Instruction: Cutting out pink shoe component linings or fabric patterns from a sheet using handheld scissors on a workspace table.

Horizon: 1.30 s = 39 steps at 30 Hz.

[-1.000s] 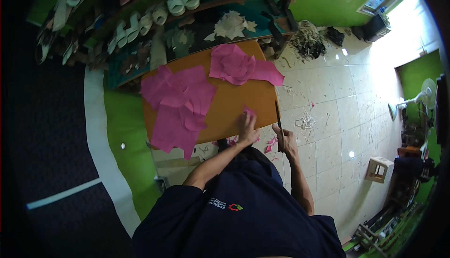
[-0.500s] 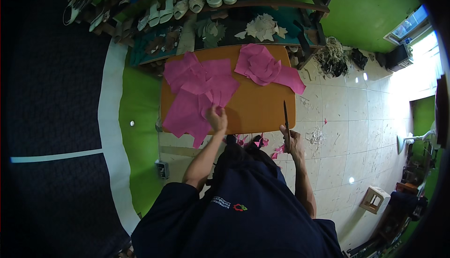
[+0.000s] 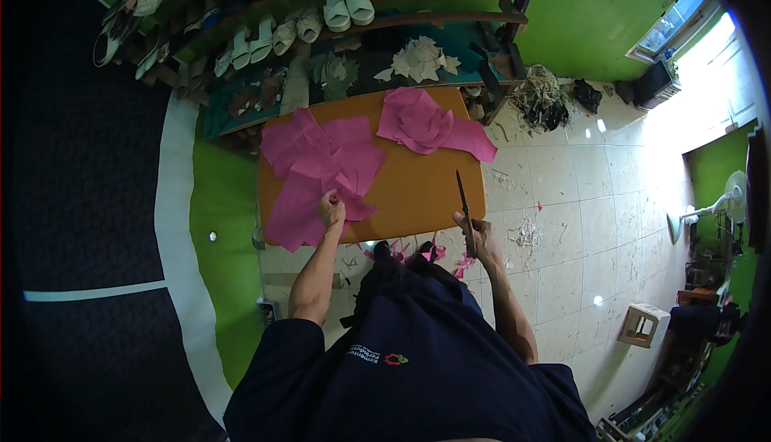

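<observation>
Several overlapping pink sheets (image 3: 301, 205) spread over the left half of an orange-brown tabletop (image 3: 418, 193). My left hand (image 3: 332, 211) is closed on a pink piece (image 3: 356, 205) at the near side of this pile, its fingers pinching the edge. Off the table's near right corner, my right hand (image 3: 482, 240) grips a pair of scissors (image 3: 463, 195) by the handles. Their dark blades point away from me over the table's right side and look closed. A second heap of pink pieces (image 3: 426, 123) lies at the far right of the table, one strip overhanging its edge.
Behind the table, a wooden rack (image 3: 450, 20) carries white sandals (image 3: 347, 8) and piles of cut scraps (image 3: 422, 61). Pink offcuts (image 3: 466, 264) lie on the tiled floor near my feet. A stool (image 3: 644, 325) and a fan (image 3: 707, 211) stand to the right.
My left hand has shifted left over the pile, and a pink piece now sticks out to its right. The scissors stay in my right hand. The whole view has shifted slightly.
</observation>
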Each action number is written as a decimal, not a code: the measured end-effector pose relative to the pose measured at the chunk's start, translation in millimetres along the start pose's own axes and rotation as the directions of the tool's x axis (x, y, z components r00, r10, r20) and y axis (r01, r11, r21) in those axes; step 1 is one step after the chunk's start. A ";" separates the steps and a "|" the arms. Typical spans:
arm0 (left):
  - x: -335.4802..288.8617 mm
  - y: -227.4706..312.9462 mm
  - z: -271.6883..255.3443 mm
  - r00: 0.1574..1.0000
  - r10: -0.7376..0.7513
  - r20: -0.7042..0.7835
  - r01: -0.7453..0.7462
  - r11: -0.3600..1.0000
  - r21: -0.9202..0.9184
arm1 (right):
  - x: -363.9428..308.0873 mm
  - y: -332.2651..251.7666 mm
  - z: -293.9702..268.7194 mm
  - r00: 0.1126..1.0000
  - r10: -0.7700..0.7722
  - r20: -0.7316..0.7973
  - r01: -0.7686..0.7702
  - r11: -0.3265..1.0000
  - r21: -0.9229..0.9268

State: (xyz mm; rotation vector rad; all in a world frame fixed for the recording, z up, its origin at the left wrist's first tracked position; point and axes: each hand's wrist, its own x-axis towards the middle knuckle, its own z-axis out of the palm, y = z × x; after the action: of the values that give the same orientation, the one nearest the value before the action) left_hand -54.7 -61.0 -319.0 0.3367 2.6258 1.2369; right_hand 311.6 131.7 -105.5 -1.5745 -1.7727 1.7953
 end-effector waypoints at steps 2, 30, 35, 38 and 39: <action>-1.2 5.4 1.4 0.999 0.026 0.025 -0.025 0.999 -0.025 | 1.2 -2.2 1.7 0.999 -0.034 0.011 0.033 0.999 0.012; -92.2 289.8 -58.8 0.262 0.455 0.851 -0.349 0.867 -0.356 | 13.6 -48.6 31.9 0.882 -0.437 0.177 0.316 0.826 0.466; -95.5 310.3 -68.2 0.399 0.386 0.832 -0.609 0.790 -0.075 | 12.1 -62.6 24.7 0.908 -0.390 0.151 0.252 0.798 0.548; -97.2 313.7 -68.7 0.393 0.387 0.834 -0.674 0.739 -0.025 | 11.6 -68.8 25.7 0.840 -0.523 0.143 0.412 0.787 0.458; -97.3 309.1 -64.4 0.397 0.390 0.831 -0.674 0.738 -0.024 | 14.2 -69.5 27.3 0.837 -0.528 0.145 0.416 0.786 0.458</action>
State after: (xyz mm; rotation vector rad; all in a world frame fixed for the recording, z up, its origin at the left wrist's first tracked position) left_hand 53.6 54.8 -29.2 1.5367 1.8679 0.4873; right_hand 249.0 144.5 -64.4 -0.6651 -1.5555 1.9933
